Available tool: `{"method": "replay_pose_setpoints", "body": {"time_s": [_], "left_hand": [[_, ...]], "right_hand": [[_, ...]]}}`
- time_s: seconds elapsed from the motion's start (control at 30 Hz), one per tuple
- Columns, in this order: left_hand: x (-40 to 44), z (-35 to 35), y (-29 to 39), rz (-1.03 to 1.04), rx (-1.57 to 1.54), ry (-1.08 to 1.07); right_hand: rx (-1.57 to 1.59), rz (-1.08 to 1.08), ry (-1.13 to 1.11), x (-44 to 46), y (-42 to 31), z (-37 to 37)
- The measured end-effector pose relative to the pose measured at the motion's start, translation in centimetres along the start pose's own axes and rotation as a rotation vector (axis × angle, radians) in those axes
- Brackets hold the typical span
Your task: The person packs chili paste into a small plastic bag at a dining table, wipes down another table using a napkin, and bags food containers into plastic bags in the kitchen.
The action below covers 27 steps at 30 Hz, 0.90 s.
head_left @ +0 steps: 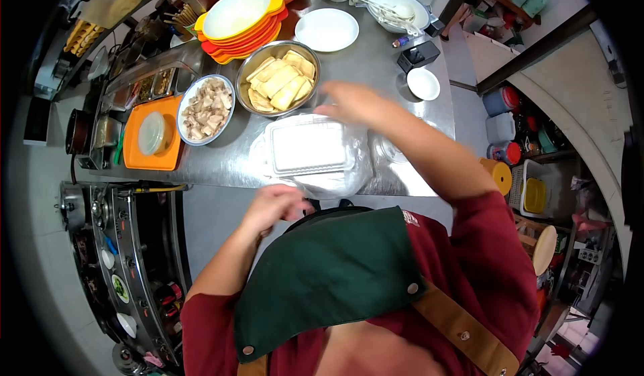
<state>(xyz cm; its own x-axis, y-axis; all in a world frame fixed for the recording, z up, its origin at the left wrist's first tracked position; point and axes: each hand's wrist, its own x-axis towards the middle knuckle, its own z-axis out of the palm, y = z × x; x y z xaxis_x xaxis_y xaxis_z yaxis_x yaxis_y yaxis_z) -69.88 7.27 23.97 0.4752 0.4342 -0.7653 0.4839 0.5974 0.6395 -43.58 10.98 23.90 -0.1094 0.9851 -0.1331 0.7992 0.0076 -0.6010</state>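
Clear plastic takeaway containers [310, 149] lie in a plastic bag [355, 175] at the front edge of the steel table. My right hand [352, 103], blurred by motion, is over the far right corner of the containers; whether it touches them I cannot tell. At the table's front edge, my left hand [278, 205] is near the bag's lower left, its fingers bent and smeared. Just beyond my right hand stands a steel bowl [316, 74] of pale yellow, flat folded pieces. Left of that is a blue-rimmed bowl [231, 111] of chopped pale meat-like pieces.
An orange tray [134, 161] with a round lidded tub [154, 133] lies at the left. Stacked orange and yellow bowls [243, 15], a white plate [327, 30] and a small white bowl [423, 84] stand farther back. A stove [144, 269] is at lower left.
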Motion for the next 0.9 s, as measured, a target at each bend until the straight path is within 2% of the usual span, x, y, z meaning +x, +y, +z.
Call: {"method": "replay_pose_setpoints", "body": {"time_s": [0.03, 0.07, 0.1, 0.13, 0.17, 0.2, 0.23, 0.27, 0.3, 0.33, 0.37, 0.4, 0.43, 0.5, 0.53, 0.57, 0.6, 0.7, 0.8, 0.83, 0.9], "left_hand": [[0.1, -2.0, -0.4, 0.085, 0.186, 0.186], [1.9, -4.3, -1.6, 0.429, 0.173, 0.428], [4.5, -6.1, -3.2, 0.771, 0.153, 0.672], [6.7, -6.9, -4.2, 0.772, 0.154, 0.676], [8.9, -7.5, -4.6, 0.759, 0.330, 0.924], [10.0, -8.0, -4.1, 0.739, 0.506, 1.171], [9.5, -8.3, -2.7, 0.754, 0.508, 1.176], [8.3, -8.4, -1.1, 0.458, 0.264, 0.784], [7.7, -8.8, 0.0, 0.158, 0.031, 0.385], [8.3, -9.3, 0.4, 0.269, 0.001, 0.384], [8.6, -9.4, 0.3, 0.271, 0.017, 0.377], [7.6, -8.0, 1.7, 0.393, -0.279, 0.423], [6.8, -7.0, 2.9, 0.511, -0.583, 0.459], [5.4, -6.6, 3.8, 0.547, -0.592, 0.395], [4.3, -6.3, 4.3, 0.603, -0.578, 0.278], [3.1, -6.0, 4.9, 0.654, -0.563, 0.162], [1.1, -5.2, 6.2, 0.629, -0.480, 0.193], [-2.3, -4.3, 8.5, 0.593, -0.349, 0.114], [-4.4, -3.0, 10.5, 0.668, -0.483, 0.093], [-4.5, -4.1, 11.1, 0.659, -0.487, -0.051], [-5.2, -3.2, 12.0, 0.709, -0.447, -0.154]], "right_hand": [[-0.165, 0.003, 0.169, -2.9, 0.1, 0.1], [-0.328, 0.005, 0.337, -5.1, 0.1, 0.2], [-0.331, -0.004, 0.336, -6.3, -0.4, 0.3], [-0.314, 0.148, 0.114, -7.4, -1.0, 0.5], [-0.295, 0.298, -0.101, -8.1, -1.2, 0.3], [-0.298, 0.293, -0.088, -8.0, -0.2, 0.9], [-0.159, 0.268, 0.015, -7.4, 1.9, 2.3], [-0.016, 0.245, 0.116, -6.8, 3.5, 3.5], [-0.014, 0.247, 0.125, -6.1, 4.5, 4.0], [0.405, 0.302, 0.270, -5.3, 5.1, 4.3], [0.828, 0.349, 0.418, -5.0, 5.4, 4.7], [0.982, 0.263, 0.549, -5.3, 4.4, 4.4], [0.983, 0.265, 0.568, -6.1, 2.7, 3.6], [1.142, 0.208, 0.580, -8.5, -1.0, 1.7], [1.138, 0.210, 0.593, -9.3, -2.3, 1.0], [1.108, 0.086, 0.609, -10.0, -3.5, 0.5], [1.075, -0.032, 0.621, -10.6, -4.5, -0.1], [1.041, -0.073, 0.531, -11.7, -6.6, -3.2], [0.975, -0.122, 0.555, -11.5, -8.3, -4.8], [0.936, -0.155, 0.574, -11.2, -8.6, -5.1], [0.870, -0.199, 0.573, -10.3, -8.6, -5.4]]}}
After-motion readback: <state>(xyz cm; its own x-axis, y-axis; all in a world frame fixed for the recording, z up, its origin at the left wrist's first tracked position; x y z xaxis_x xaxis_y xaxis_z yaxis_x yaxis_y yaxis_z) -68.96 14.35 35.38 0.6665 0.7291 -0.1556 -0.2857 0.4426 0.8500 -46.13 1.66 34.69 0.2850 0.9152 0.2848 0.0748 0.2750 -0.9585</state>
